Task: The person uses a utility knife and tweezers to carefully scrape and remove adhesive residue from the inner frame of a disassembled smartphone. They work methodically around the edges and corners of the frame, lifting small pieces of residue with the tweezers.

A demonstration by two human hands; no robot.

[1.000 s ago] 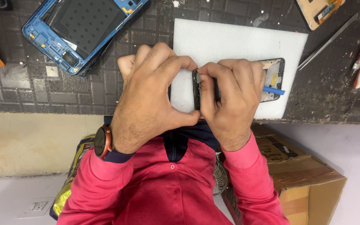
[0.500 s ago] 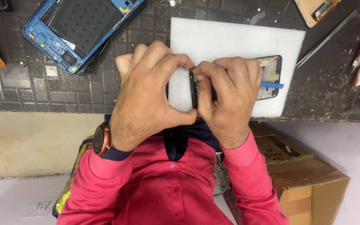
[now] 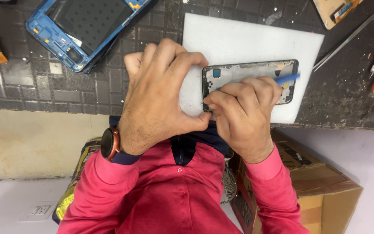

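The left hand [image 3: 161,95] is curling over the near end of a black phone frame [image 3: 249,71], its fingers bent and its thumb pressing toward the frame's corner. The right hand [image 3: 243,108] is gripping a thin blue pry tool [image 3: 287,78], whose tip is sticking out past the knuckles over the frame's inner side. The frame is lying flat on a white foam pad [image 3: 247,39] on the dark tiled worktop [image 3: 31,91]. A blue phone housing [image 3: 83,30] is resting well apart to the left, and metal tweezers [image 3: 345,42] are lying just beside the pad's right edge.
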